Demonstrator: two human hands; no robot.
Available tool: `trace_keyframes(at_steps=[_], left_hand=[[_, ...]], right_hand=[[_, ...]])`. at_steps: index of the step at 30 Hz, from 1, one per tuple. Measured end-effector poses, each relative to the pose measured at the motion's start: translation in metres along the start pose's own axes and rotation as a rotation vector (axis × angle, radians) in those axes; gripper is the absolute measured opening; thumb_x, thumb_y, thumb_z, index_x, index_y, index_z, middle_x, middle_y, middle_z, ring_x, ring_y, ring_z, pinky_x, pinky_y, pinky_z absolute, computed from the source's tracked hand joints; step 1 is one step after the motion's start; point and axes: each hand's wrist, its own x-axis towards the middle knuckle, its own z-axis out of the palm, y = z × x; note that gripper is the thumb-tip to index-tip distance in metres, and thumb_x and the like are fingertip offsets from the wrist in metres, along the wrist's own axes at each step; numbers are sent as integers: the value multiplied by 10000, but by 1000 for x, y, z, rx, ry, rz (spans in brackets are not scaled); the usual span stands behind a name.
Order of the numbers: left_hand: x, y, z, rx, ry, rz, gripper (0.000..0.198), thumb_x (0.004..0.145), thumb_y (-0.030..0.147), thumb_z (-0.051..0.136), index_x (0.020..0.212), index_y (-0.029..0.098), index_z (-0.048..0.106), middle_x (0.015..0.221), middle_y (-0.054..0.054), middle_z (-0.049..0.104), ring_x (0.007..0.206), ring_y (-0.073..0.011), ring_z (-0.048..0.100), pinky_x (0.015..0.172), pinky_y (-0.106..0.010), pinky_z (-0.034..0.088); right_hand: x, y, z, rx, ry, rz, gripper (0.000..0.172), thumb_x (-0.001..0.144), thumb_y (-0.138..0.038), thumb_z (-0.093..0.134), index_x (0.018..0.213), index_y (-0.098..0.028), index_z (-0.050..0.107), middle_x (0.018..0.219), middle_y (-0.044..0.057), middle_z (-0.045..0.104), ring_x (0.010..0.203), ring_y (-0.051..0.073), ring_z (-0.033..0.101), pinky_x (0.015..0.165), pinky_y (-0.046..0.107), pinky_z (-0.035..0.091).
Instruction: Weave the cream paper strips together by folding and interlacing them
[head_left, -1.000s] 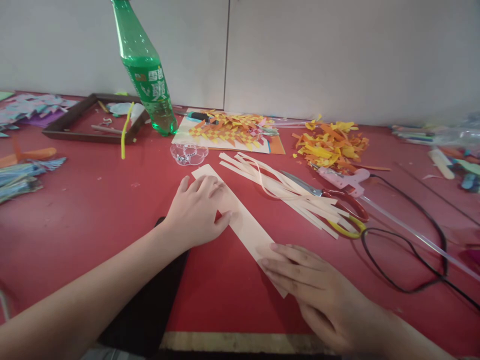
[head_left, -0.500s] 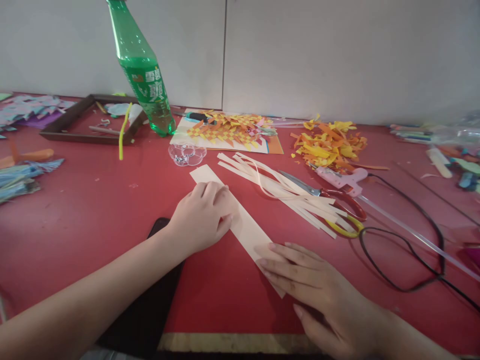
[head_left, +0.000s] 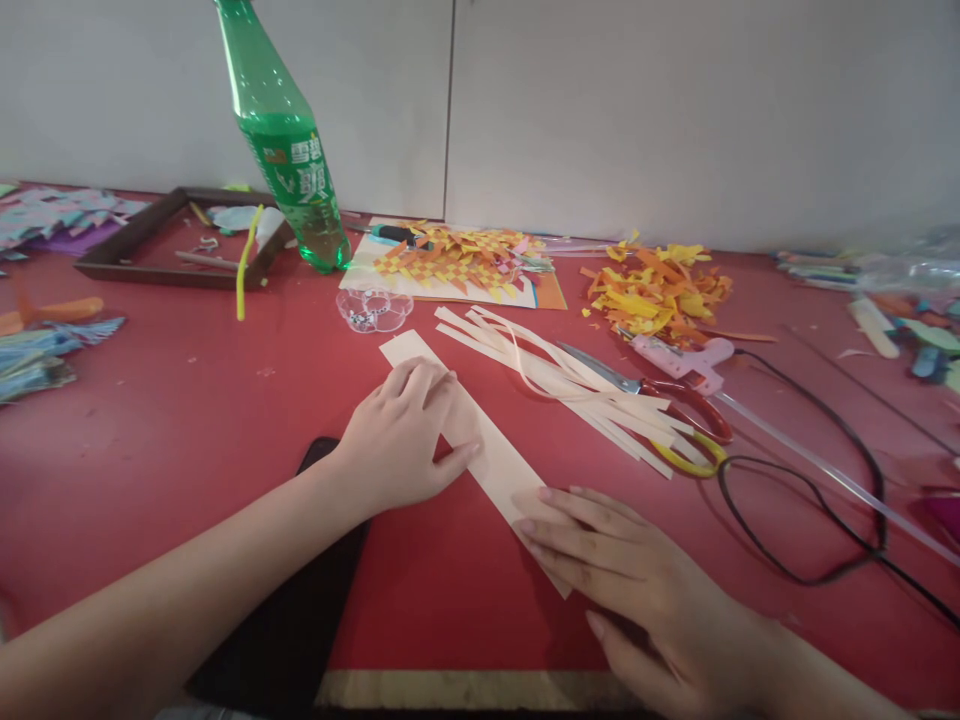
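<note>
A wide cream paper strip (head_left: 491,450) lies slantwise on the red table in the middle of the head view. My left hand (head_left: 401,430) rests on its upper part, fingers bent over the paper and thumb stretched apart onto it. Flat on the lower end lies my right hand (head_left: 637,580), its fingers extended over the strip's right edge. To the right is a loose bunch of narrow cream paper strips (head_left: 577,380). Partly under that bunch are scissors (head_left: 686,400) with red and yellow handles, blades spread.
A pink glue gun (head_left: 686,362) with a black cord lies at right. Behind are orange and yellow paper scraps (head_left: 660,290), woven paper pieces (head_left: 457,262), a clear plastic tray (head_left: 373,310), a green bottle (head_left: 289,160) and a dark frame (head_left: 112,270). A black phone-like slab (head_left: 277,640) lies under my left forearm.
My left thumb has stretched out to the right across the paper strip. My right hand and the strip stay where they were.
</note>
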Motion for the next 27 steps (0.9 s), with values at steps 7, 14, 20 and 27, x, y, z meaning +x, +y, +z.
trace_keyframes(at_steps=[7, 14, 20, 27], left_hand=[[1, -1, 0, -35, -3, 16, 614, 841, 496, 517, 1302, 92, 469, 1289, -187, 501, 1247, -354, 448, 1017, -480, 430], [2, -1, 1, -13, -14, 11, 683, 846, 530, 491, 1323, 43, 447, 1296, -207, 494, 1236, -351, 458, 1027, -471, 417], [1, -2, 0, -27, -19, 4, 656, 843, 513, 496, 1323, 68, 451, 1302, -196, 493, 1227, -340, 467, 1027, -467, 420], [2, -4, 3, -13, -19, 20, 684, 793, 469, 533, 1318, 40, 440, 1285, -208, 494, 1243, -351, 442, 1064, -461, 387]], right_hand=[[-4, 3, 2, 64, 51, 9, 642, 810, -252, 574, 1428, -146, 436, 1438, 121, 496, 1390, 286, 362, 1146, 461, 294], [29, 5, -19, 119, -35, 185, 600, 924, -356, 495, 1459, -112, 377, 1505, 135, 398, 1408, 268, 323, 1147, 441, 320], [76, 23, -32, 85, -114, 172, 569, 960, -430, 431, 1454, -151, 394, 1518, 116, 377, 1419, 290, 297, 1144, 489, 298], [119, 33, -35, -67, -73, 143, 572, 941, -464, 438, 1351, -75, 522, 1472, 170, 437, 1393, 345, 319, 1134, 529, 266]])
